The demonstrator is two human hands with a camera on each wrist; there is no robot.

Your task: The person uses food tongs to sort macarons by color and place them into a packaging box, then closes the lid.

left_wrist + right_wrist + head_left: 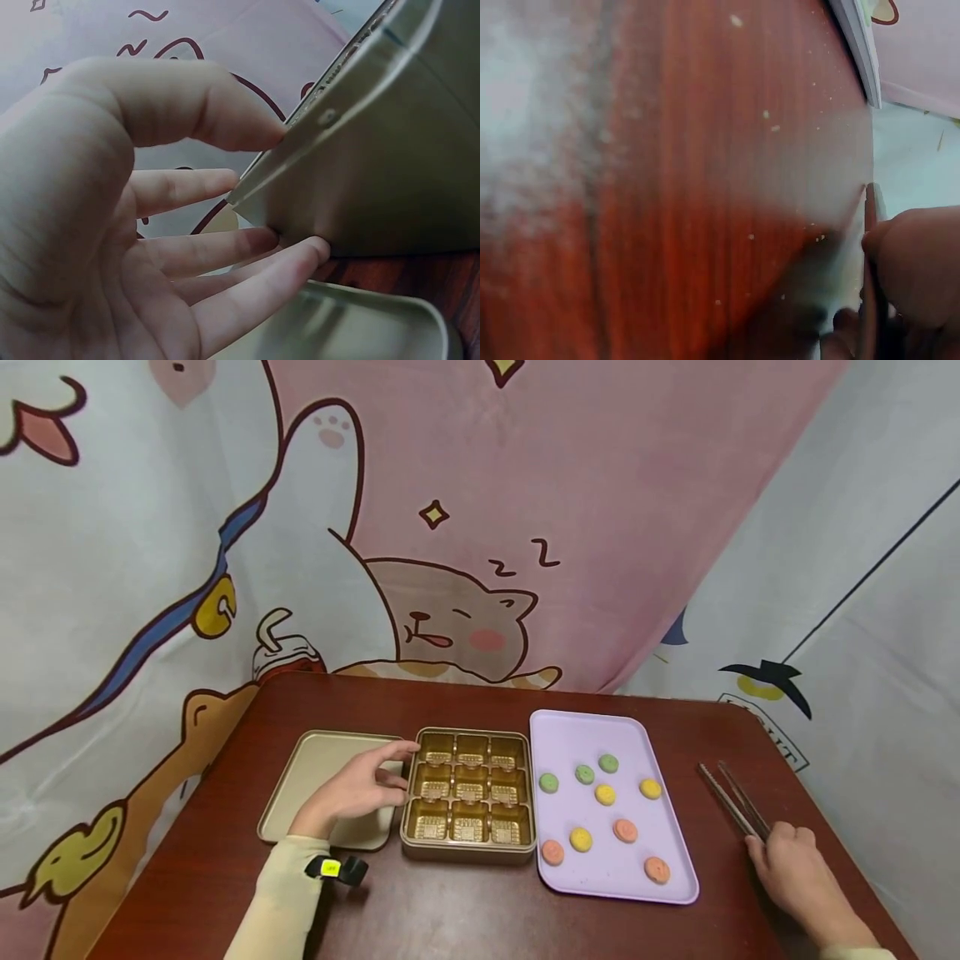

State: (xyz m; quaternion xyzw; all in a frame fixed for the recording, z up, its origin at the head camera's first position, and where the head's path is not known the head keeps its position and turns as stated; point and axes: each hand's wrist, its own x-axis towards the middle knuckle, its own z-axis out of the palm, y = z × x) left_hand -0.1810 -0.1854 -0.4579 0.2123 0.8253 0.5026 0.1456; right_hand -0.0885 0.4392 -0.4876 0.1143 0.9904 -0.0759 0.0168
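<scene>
A gold box (468,856) with a grid of small compartments stands in the middle of the table, and its compartments look empty. My left hand (360,789) is at the box's left side, with fingertips touching the outer wall (375,172) in the left wrist view. Those fingers are loosely bent and not wrapped round the box. At the right, my right hand (798,872) grips a pair of metal tongs (727,797), whose tips point away from me and stand apart. In the right wrist view, the tongs (871,262) show only partly beside the fingers.
A lilac tray (577,735) lies right of the box. It carries several small round cookies: green (608,763), yellow (581,839) and pink (657,870). A flat gold lid (322,764) lies left of the box, partly under my left hand. A cartoon-printed cloth (637,485) hangs behind the table.
</scene>
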